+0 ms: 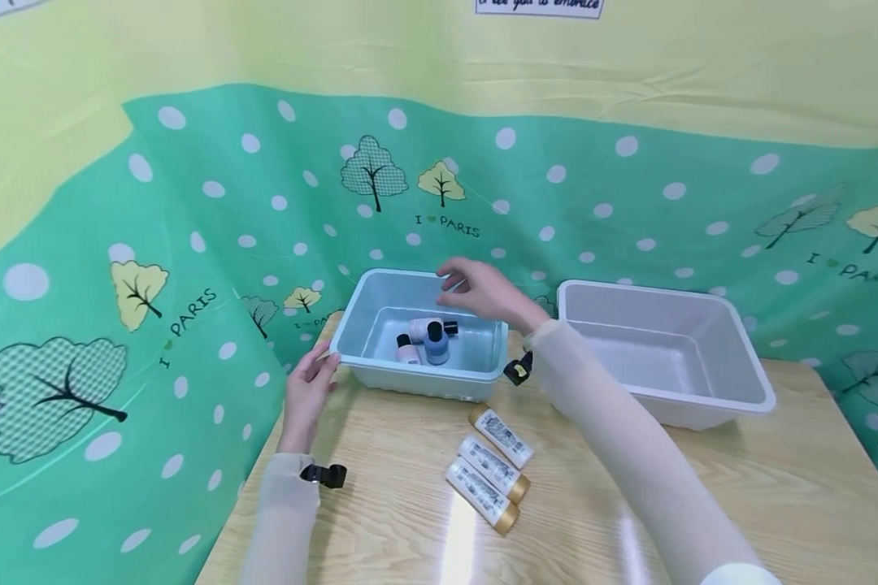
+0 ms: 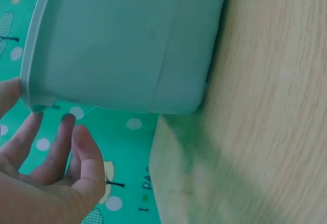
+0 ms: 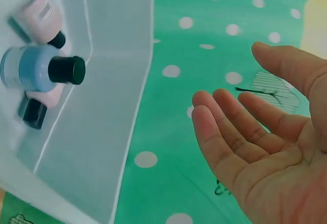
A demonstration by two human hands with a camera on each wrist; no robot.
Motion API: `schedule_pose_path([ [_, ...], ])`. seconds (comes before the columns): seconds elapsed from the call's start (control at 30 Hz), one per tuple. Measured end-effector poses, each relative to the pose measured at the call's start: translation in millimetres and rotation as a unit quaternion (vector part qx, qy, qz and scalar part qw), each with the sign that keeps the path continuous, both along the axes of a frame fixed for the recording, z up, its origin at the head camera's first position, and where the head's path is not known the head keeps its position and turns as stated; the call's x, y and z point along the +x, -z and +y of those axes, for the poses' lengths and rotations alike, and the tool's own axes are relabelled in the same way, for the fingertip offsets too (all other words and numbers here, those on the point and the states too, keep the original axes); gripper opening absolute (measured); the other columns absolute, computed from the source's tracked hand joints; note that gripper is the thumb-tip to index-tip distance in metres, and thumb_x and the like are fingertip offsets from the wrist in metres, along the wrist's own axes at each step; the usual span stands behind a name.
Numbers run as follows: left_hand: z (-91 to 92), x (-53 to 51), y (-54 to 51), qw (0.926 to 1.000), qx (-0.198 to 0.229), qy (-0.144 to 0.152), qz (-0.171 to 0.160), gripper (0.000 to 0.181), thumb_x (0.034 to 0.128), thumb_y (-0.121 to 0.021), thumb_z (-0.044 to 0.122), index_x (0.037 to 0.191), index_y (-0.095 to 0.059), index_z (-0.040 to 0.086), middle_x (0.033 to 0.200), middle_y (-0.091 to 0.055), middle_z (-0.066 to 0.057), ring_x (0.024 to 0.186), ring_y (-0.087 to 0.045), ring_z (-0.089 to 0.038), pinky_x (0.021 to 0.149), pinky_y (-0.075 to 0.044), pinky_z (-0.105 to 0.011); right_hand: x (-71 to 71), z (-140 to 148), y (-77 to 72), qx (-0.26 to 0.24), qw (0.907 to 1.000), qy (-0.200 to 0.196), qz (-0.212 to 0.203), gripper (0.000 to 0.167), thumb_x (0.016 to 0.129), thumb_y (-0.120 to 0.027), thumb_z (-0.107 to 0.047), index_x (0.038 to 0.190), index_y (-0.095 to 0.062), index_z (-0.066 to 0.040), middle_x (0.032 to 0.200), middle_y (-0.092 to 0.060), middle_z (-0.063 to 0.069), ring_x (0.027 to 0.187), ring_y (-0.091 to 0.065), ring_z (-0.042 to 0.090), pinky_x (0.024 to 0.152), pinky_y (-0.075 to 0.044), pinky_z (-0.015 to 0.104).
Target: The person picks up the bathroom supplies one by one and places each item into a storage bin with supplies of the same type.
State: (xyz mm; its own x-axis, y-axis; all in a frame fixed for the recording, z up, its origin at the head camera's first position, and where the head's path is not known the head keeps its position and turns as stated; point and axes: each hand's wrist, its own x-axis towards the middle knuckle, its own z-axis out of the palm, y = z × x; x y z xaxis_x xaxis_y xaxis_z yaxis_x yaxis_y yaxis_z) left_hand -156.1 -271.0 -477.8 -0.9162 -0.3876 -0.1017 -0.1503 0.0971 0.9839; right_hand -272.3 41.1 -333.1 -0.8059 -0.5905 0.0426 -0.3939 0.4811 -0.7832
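Note:
My left hand [image 1: 309,398] pinches the front left corner of the light blue bin [image 1: 410,375], thumb and fingertip at its rim, as the left wrist view shows with the hand [image 2: 56,183] beside the bin's wall [image 2: 117,40]. Inside lie a blue bottle [image 1: 436,348] and two pale pink bottles [image 1: 408,353], all black-capped. Above the bin's back right part is my right hand [image 1: 483,290], empty, fingers loosely bent. In the right wrist view that hand [image 3: 271,137] is apart from the bin's rim [image 3: 138,106] and the blue bottle [image 3: 38,69].
Three white tubes [image 1: 502,437] with gold caps lie on the wooden table [image 1: 388,487], in front of the blue bin. To the right stands a grey bin [image 1: 651,349] with nothing visible inside. A patterned green and yellow cloth [image 1: 212,203] hangs behind and at the left.

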Motion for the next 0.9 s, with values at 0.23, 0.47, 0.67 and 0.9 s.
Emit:
schedule_pose_path([
  [0.23,2.2,0.3,-4.0,0.9993,-0.030,-0.001,0.023,0.053,0.0968,-0.066,0.042,0.143,-0.056,0.019,0.132,-0.060,-0.009,0.117,-0.057,-0.019,0.086,-0.053,-0.026,31.1,30,11.5,-0.063,0.9973,0.038,0.001,0.045,0.096,-0.071,-0.024,0.135,-0.057,-0.009,0.122,-0.064,0.010,0.108,-0.062,0.022,0.094,-0.052,0.039],
  [0.47,11.5,10.6,-15.3,0.9946,-0.088,-0.033,0.044,0.047,0.0986,-0.065,0.038,0.140,-0.058,0.018,0.135,-0.059,-0.005,0.123,-0.052,-0.022,0.099,-0.048,-0.040,67.8,59,30.9,-0.108,0.9919,0.066,-0.004,0.043,0.096,-0.071,-0.024,0.135,-0.058,-0.010,0.123,-0.064,0.012,0.107,-0.063,0.023,0.093,-0.053,0.042],
  [0.67,22.3,28.2,-27.2,0.9917,-0.104,-0.030,0.068,0.047,0.0984,-0.066,0.036,0.139,-0.059,0.015,0.134,-0.061,-0.003,0.121,-0.053,-0.019,0.093,-0.049,-0.034,93.8,85,51.6,-0.139,0.9867,0.084,-0.012,0.042,0.095,-0.072,-0.019,0.133,-0.058,-0.007,0.121,-0.065,0.015,0.105,-0.064,0.025,0.094,-0.053,0.042],
  [0.9,42.7,47.5,-32.9,0.9915,-0.092,0.004,0.091,0.044,0.0967,-0.069,0.035,0.135,-0.062,0.014,0.130,-0.063,-0.004,0.115,-0.055,-0.015,0.083,-0.050,-0.019,126.4,113,74.5,-0.165,0.9817,0.095,-0.013,0.044,0.093,-0.073,-0.009,0.134,-0.056,0.000,0.119,-0.065,0.015,0.104,-0.065,0.027,0.092,-0.055,0.034],
])
